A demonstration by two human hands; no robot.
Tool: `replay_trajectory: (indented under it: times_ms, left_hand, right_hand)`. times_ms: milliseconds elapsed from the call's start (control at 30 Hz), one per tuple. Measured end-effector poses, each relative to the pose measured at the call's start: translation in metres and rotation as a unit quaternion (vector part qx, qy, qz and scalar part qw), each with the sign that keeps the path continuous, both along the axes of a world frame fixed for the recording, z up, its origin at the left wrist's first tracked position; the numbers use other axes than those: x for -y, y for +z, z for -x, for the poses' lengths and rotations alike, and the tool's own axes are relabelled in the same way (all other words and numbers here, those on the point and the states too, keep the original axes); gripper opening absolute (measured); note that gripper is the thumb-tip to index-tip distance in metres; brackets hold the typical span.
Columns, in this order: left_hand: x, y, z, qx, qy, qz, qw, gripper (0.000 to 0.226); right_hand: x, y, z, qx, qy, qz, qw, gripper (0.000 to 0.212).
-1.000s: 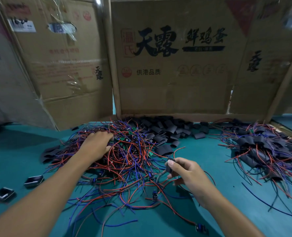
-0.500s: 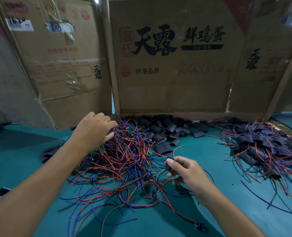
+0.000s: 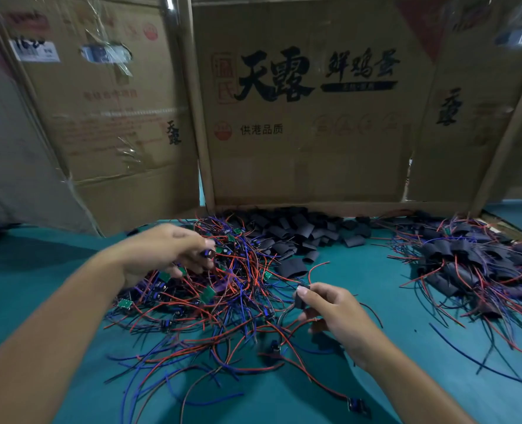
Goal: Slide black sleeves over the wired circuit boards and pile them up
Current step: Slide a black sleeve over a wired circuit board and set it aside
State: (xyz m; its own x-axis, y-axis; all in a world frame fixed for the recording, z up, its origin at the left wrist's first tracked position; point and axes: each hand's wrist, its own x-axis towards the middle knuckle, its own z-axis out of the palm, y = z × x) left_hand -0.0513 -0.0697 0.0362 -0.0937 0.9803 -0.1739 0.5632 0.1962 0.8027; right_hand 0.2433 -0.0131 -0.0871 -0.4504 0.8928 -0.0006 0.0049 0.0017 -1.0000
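The left hand (image 3: 162, 252) had its fingers curled, pinching a small dark-capped component (image 3: 208, 254) between thumb and fingertips, with red and blue wires trailing from it into the tangle below. Half a second before, that hand was higher and farther back over the heap, with nothing plainly seen in its grip; now it was nearer and lower, its catch lifted clear of the pile.

The right hand (image 3: 330, 310) pinched one black sleeve (image 3: 301, 296) between thumb and forefinger, as it had a moment earlier, in much the same place. The sleeve stood roughly upright, its long axis running up and down, its lower end hidden by the fingers.

Between the hands lay one pile of unsleeved boards (image 3: 211, 289), green boards showing here and there among the wires, too tangled to count. Behind it, against the cardboard box (image 3: 308, 154), was one heap of loose sleeves (image 3: 299, 234), also too many to count. Well to the right on the teal table (image 3: 376, 270) sat one pile of finished pieces (image 3: 473, 264), wires fanning outward. A stray board (image 3: 357, 405) lay near the front edge.
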Motion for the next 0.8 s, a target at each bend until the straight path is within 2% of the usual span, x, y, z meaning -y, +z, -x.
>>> replay_trajectory:
  times_ms: [67,233,367,500,667,733,800]
  left_hand:
    - [0.003,0.012,-0.007,-0.004,0.053,-0.051,0.997,0.035]
    - [0.008,0.025,-0.026,-0.133,0.081,-0.201,0.967,0.011]
    - [0.01,0.017,-0.041,-0.198,0.134,-0.285,0.928,0.011]
    - [0.014,0.019,-0.047,-0.17,0.158,-0.354,0.906,0.018]
    - [0.014,0.023,-0.051,-0.075,0.119,-0.392,0.909,0.063]
    - [0.013,0.016,-0.054,-0.079,0.116,-0.401,0.905,0.064]
    - [0.013,0.006,-0.06,-0.051,0.114,-0.394,0.91,0.052]
  right_hand:
    - [-0.001,-0.001,0.0,0.0,0.0,0.002,1.0,0.031]
    - [-0.001,-0.001,-0.002,0.005,0.0,0.0,1.0,0.028]
    - [-0.002,-0.001,-0.003,0.004,0.0,0.001,1.0,0.028]
    - [-0.002,-0.002,-0.002,0.009,0.0,-0.001,1.0,0.03]
    - [0.0,0.001,-0.002,-0.006,0.003,-0.004,1.0,0.026]
    - [0.002,0.004,-0.002,-0.034,0.009,-0.007,0.999,0.027]
    - [0.005,0.008,-0.001,-0.076,0.024,-0.013,0.997,0.033]
